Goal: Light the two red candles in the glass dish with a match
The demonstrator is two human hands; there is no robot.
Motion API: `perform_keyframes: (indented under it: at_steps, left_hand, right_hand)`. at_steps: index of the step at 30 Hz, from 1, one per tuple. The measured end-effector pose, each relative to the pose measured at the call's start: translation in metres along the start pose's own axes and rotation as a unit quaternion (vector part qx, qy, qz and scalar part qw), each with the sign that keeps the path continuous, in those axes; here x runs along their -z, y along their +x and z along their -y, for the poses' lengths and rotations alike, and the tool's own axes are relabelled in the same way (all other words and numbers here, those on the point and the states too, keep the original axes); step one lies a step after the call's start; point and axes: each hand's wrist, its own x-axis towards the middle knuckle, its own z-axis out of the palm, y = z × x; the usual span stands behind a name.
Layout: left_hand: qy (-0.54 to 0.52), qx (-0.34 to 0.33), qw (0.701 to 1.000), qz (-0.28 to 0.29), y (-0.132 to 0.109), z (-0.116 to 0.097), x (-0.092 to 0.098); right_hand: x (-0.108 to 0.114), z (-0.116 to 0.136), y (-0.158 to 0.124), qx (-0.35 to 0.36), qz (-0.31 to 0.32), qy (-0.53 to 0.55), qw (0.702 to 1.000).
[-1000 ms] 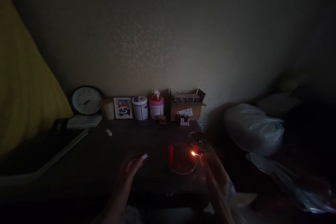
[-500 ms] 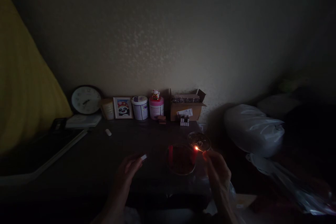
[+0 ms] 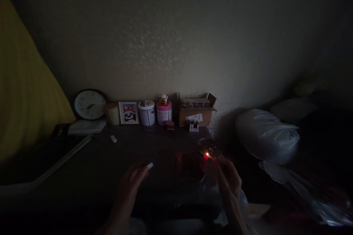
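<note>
Clock (image 3: pixel 89 104), far left: dial numerals (image 3: pixel 92 94), faint | white tub (image 3: pixel 147 114), pink tub (image 3: pixel 163 113), carton label (image 3: pixel 194 118), far middle: print illegible

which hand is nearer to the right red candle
Right. The right hand is just right of the red candle, pinching a match with its flame at the candle's top; the left hand is farther off, to its left, holding a small box.

Lit match (image 3: pixel 211 157) slanted, flame at top of upright red candle (image 3: pixel 204 164); second red candle (image 3: pixel 179 161), pale box (image 3: pixel 150 165) leftward.
</note>
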Motion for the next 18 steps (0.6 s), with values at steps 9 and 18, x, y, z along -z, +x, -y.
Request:
perform_keyframes:
  at_steps: [9, 18]
  left_hand:
    - [-0.006, 0.001, 1.0, 0.002, -0.0007, -0.0002, -0.0007]
    - [-0.007, 0.007, 1.0, -0.004, -0.0004, -0.0024, -0.0015]
  right_hand:
    - [0.002, 0.0005, 0.0029, -0.026, 0.006, 0.004, 1.0]
    - [-0.0006, 0.0041, -0.0003, -0.039, 0.009, 0.001, 0.999]
